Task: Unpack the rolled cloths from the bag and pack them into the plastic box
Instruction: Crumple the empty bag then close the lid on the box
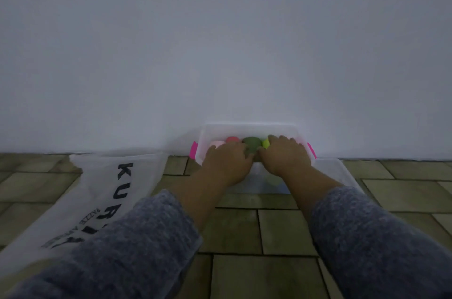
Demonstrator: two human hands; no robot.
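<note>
Clear plastic box with pink handles [249, 128] sits tight against the far wall. Left hand [227, 158] and right hand [285, 154], fingers apart, press its rolled cloths [252, 143].

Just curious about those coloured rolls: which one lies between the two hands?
The dark green roll, between left hand and right hand. The pale pink roll and red roll lie left of it, the yellow-green roll right.

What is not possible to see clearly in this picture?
- Head view, plastic box: the left hand and right hand hide its near contents, so the number of rolled cloths is unknown.
- Head view, bag: the left sleeve covers part of its lettering; its inside is not visible.
</note>
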